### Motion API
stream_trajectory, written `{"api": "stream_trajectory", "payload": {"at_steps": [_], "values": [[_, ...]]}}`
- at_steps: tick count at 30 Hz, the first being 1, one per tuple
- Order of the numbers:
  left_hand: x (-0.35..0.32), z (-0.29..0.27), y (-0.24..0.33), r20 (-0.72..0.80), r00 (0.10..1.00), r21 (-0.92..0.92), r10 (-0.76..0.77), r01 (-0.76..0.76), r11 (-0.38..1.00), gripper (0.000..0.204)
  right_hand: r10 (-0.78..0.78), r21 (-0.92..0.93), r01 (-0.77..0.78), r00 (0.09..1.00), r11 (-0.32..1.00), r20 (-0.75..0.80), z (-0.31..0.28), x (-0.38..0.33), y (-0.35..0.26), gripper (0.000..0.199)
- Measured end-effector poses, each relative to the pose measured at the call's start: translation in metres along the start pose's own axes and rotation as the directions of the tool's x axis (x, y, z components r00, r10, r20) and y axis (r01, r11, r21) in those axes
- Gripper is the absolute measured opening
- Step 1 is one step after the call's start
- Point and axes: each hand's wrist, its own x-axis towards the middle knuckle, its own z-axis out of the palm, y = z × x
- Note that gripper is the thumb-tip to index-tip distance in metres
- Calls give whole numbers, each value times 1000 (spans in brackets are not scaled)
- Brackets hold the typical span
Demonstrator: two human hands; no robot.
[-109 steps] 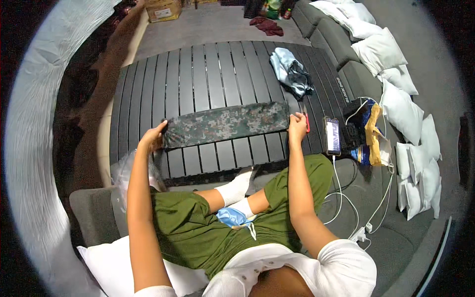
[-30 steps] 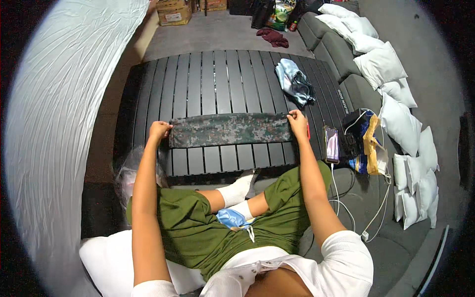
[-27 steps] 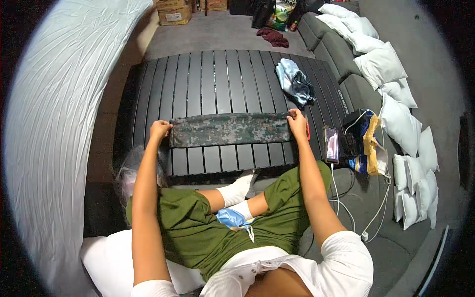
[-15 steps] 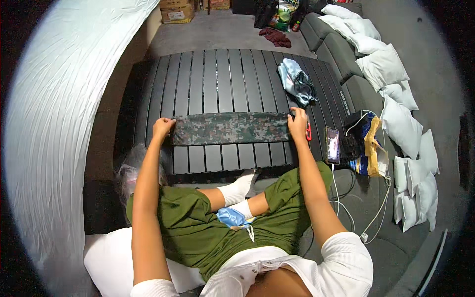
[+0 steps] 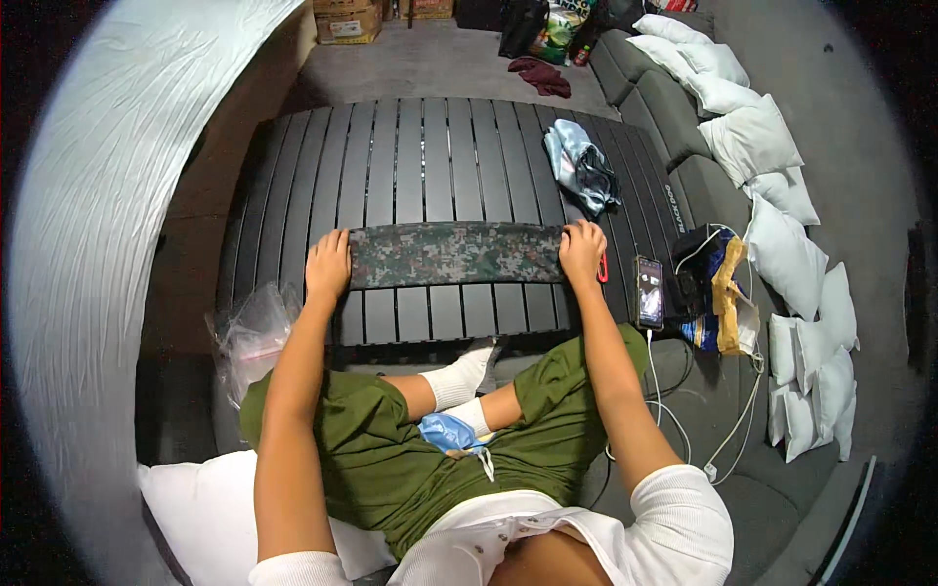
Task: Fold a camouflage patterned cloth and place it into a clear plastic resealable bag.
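At the bottom of the frame, a white pillow [image 5: 205, 513] lies at lower left and green trousers [image 5: 381, 479] fill the lower middle, a light blue item [image 5: 447, 432] resting in the lap. A clear plastic bag [image 5: 256, 337] sits left of the left forearm. Right of centre, a phone [image 5: 649, 293] with a lit screen stands its long side up the frame, beside a blue and yellow packet [image 5: 725, 298].

The camouflage cloth [image 5: 459, 256] lies flat across the middle of the frame on the black slatted table [image 5: 410, 156]. Its long axis runs left to right, almost level and crosswise to the slats; one short end points to each hand. The left hand [image 5: 328, 262] has its fingers close together at the left end; whether they pinch the cloth cannot be told. The right hand [image 5: 582, 252] is bent at the right end, its grip equally unclear, with a red object [image 5: 603, 268] just beside it.

Farther up, a crumpled blue cloth [image 5: 581, 166] lies on the table, whose right edge bears pale lettering. At the top, a cardboard box [image 5: 347, 21] carries a white label, its print too small to read, and a green and white bag [image 5: 562, 29] shows bold print.
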Motion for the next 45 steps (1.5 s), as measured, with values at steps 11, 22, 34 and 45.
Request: {"api": "stream_trajectory", "payload": {"at_steps": [11,22,34,45], "values": [[-9,-1,-5,200,979,74,-28,13,997,51,-13,-52,33,935,998,354,8,-17,6,49],[-1,-20,-5,20,1000,-17,21,-21,1000,46,618,-104,-665,610,740,496,-20,8,-5,64],[58,-25,226,671,741,-701,6,637,-321,62,351,488,-469,881,736,317,-16,22,-30,29],[63,-23,252,154,980,-791,-123,197,580,27,611,218,-640,768,736,192,-26,-12,32,29]]}}
